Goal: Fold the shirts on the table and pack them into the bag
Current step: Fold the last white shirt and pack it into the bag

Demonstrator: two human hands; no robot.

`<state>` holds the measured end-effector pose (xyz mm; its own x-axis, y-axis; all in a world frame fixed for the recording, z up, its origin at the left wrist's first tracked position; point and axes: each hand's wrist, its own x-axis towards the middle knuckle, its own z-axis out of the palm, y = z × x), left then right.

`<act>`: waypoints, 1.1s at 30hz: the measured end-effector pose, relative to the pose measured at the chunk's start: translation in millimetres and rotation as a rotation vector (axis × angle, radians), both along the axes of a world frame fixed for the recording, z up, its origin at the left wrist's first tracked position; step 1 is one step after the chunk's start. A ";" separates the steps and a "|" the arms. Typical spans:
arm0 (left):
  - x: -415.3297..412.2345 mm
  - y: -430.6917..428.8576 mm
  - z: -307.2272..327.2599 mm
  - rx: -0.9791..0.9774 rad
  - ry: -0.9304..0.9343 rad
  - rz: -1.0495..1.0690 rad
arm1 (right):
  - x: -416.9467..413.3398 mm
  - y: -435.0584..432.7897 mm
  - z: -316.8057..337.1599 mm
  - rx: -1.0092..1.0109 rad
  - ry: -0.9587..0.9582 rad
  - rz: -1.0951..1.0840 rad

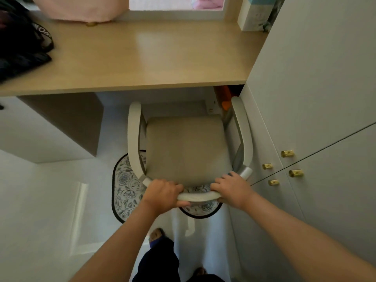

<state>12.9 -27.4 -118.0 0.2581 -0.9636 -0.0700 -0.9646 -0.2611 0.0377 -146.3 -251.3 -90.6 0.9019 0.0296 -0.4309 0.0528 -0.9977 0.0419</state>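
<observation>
Left hand, right hand both clenched on chair backrest. Dark shirts heaped at bench left end. Move chair straight, evenly, clearing cupboard; rug may snag.

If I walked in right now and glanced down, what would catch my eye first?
Two bare hands, the left hand and the right hand, gripping the curved backrest of a beige chair that faces a wooden desk. Dark clothes are heaped at the desk's left edge, and a floral rug lies under the chair.
</observation>
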 end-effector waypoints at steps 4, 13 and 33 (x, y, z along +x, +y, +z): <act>25.4 -19.9 10.1 0.016 -0.030 0.031 | 30.7 -17.1 6.2 -0.041 -0.040 0.014; 90.9 -52.0 33.1 0.106 0.029 0.327 | 91.6 -46.3 -3.3 -0.072 -0.265 -0.282; 106.9 -88.6 12.8 -0.581 1.307 1.853 | 126.3 -51.4 8.0 1.309 -0.345 -1.884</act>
